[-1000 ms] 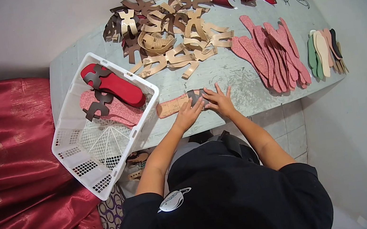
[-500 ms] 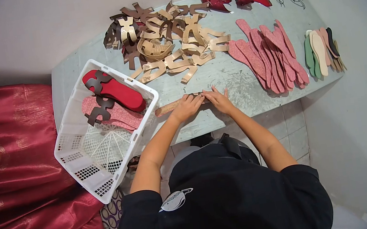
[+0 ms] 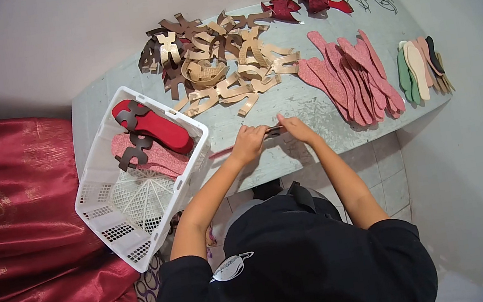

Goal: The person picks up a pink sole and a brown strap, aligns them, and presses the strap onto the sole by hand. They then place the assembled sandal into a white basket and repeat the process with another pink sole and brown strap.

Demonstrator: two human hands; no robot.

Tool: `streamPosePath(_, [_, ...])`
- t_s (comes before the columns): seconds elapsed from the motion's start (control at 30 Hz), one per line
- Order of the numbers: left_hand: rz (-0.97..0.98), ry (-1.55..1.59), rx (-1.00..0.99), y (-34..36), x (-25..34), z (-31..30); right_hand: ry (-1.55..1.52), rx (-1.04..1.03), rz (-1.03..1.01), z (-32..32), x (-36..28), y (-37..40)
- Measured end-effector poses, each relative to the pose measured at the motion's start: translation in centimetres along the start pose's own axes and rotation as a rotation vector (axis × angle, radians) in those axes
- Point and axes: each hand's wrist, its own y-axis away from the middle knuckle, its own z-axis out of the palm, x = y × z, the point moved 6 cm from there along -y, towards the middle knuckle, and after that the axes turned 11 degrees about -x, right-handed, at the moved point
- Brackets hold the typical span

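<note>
Firstly, the pale grey table (image 3: 340, 135) takes up the greatest part of the work place, and a shiny red cloth (image 3: 21, 236) hangs in folds to the left of it. Next in size is a white plastic basket (image 3: 95, 218), which overlaps the left part of the table; inside it lie a red sole (image 3: 156, 130) and, just beside it, a pink sole (image 3: 164, 162), each with a dark brown strap on it. Towards the back of the table spreads a loose pile of beige and brown straps (image 3: 250, 48). To the right are the overlapping pink soles (image 3: 347, 80), and then a smaller row of coloured soles (image 3: 417, 66) near the right end. Behind them are two dark red pieces (image 3: 314, 0), with some thin black wire (image 3: 382, 3) beside. Near the front edge, between the basket and the pink soles, the hands hold one thin sole (image 3: 223, 152), turned so that mostly its narrow edge is seen. The left hand (image 3: 251, 142) has its fingers bent and gripping this sole around its middle. The right hand (image 3: 295, 128) pinches its right part, thumb uppermost; the other fingertips are hidden. Between both hands a small dark strap (image 3: 274, 131) shows.
</note>
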Motion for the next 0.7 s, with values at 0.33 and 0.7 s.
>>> streamPosePath(0.33, [-0.268, 1.148, 0.406, 3.2, -2.0, -7.1, -0.430, -0.186, -0.280, 0.4, -11.0, 3.3])
streamPosePath(0.7, [-0.301, 1.472, 0.407, 9.7, -2.8, -11.1, -0.761, -0.069, -0.407, 5.1, -16.5, 1.8])
